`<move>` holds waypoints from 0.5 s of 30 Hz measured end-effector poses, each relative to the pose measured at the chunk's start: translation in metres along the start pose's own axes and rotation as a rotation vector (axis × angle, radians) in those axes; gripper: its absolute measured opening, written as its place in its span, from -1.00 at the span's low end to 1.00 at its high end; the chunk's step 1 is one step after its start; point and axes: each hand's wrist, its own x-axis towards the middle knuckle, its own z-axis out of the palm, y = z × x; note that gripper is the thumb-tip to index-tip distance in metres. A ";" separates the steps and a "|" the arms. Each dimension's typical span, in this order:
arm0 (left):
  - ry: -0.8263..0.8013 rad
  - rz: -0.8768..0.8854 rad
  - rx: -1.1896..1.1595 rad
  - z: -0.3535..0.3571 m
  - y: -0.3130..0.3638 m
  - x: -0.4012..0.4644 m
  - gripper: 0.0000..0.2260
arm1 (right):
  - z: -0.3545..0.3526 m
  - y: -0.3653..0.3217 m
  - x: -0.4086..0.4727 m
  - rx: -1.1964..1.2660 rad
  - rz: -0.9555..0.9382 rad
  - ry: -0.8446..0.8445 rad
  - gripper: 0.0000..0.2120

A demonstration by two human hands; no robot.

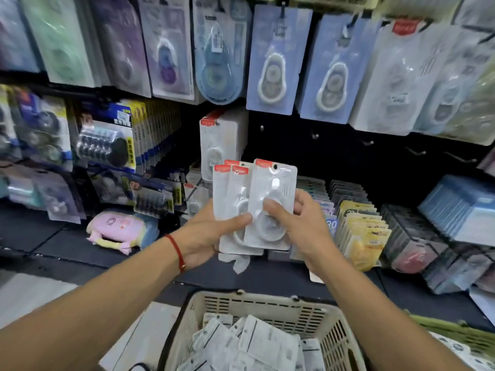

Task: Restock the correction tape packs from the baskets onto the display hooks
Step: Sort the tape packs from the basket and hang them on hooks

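Nearest me, bottom centre, the beige basket (267, 309) holds more packs, backs up. Mid-frame, my left hand (206, 236) grips a fan of correction tape packs (235, 207); my right hand (294, 223) pinches the front pack (273, 204). I judge I'm separating one to hang. Next: thread its hole onto a bare hook (367, 142), right of centre. Labels are blurred; the pack count is unclear.

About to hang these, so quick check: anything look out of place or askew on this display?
Yes. A pink and yellow plush pouch lies loose on the dark shelf at left, among carded stationery. The correction tape packs in both hands are fanned unevenly. Several display hooks at right hang bare.
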 end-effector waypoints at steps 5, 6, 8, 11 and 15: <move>0.321 0.137 0.159 -0.024 0.016 0.012 -0.41 | -0.005 -0.023 0.040 -0.112 -0.113 0.049 -0.75; 0.386 0.166 0.166 -0.030 0.013 0.012 -0.40 | -0.003 -0.024 0.048 -0.116 -0.103 0.051 -0.76; 0.489 0.212 0.157 -0.041 0.006 0.012 -0.36 | 0.002 -0.026 0.063 -0.114 -0.096 0.052 -0.76; 0.572 0.272 0.153 -0.050 0.002 0.016 -0.26 | 0.011 -0.030 0.081 -0.102 -0.118 0.069 -0.73; 0.594 0.330 0.163 -0.051 0.000 0.019 -0.28 | 0.023 -0.032 0.095 -0.082 -0.142 0.111 -0.71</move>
